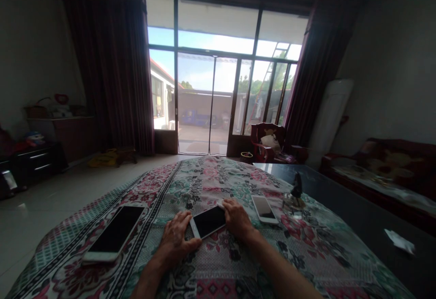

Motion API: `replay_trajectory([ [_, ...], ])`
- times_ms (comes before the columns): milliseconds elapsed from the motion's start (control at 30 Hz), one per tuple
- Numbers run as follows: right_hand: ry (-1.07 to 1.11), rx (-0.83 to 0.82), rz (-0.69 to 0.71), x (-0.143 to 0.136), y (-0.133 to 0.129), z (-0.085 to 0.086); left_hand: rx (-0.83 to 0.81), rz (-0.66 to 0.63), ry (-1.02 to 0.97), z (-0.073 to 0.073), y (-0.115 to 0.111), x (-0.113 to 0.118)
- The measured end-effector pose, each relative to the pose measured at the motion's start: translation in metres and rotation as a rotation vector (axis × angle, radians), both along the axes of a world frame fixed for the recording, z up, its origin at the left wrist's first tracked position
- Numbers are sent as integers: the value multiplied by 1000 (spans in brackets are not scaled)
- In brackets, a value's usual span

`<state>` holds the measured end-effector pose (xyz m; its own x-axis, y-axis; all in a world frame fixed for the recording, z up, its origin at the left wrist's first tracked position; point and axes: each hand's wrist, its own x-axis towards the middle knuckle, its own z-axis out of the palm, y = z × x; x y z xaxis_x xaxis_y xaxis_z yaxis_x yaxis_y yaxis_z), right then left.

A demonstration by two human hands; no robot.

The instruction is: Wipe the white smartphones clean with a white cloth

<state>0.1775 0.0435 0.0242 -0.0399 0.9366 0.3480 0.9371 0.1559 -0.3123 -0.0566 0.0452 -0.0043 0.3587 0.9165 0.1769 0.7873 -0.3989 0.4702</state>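
Observation:
A white-framed smartphone (209, 221) with a dark screen lies sideways between my hands, tilted a little, just above or on the patterned tablecloth. At its left end, my left hand (177, 236) grips the edge with thumb in front and fingers behind. My right hand (237, 219) closes round the opposite end, covering that corner; something small and whitish shows by its fingertips. To the right lies a smaller white phone (265, 209), screen up. A larger phone or tablet (116, 233) with a black screen rests to the left.
A patterned cloth (218, 271) covers the round table. A small dark figurine (297, 189) on a clear base stands at the right. Beyond is a dark table (354, 212) with a crumpled white packet (400, 241). A wooden armchair (269, 137) stands near the glass doors.

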Motion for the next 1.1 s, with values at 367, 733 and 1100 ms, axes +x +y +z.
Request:
replay_trajectory([
  [367, -28, -1, 38, 3, -40, -8, -16, 5, 41, 7, -2, 1],
  [733, 55, 7, 382, -59, -58, -4, 53, 8, 16, -4, 2, 0],
  [1100, 3, -3, -32, -2, -23, 3, 6, -21, 57, 12, -3, 0],
])
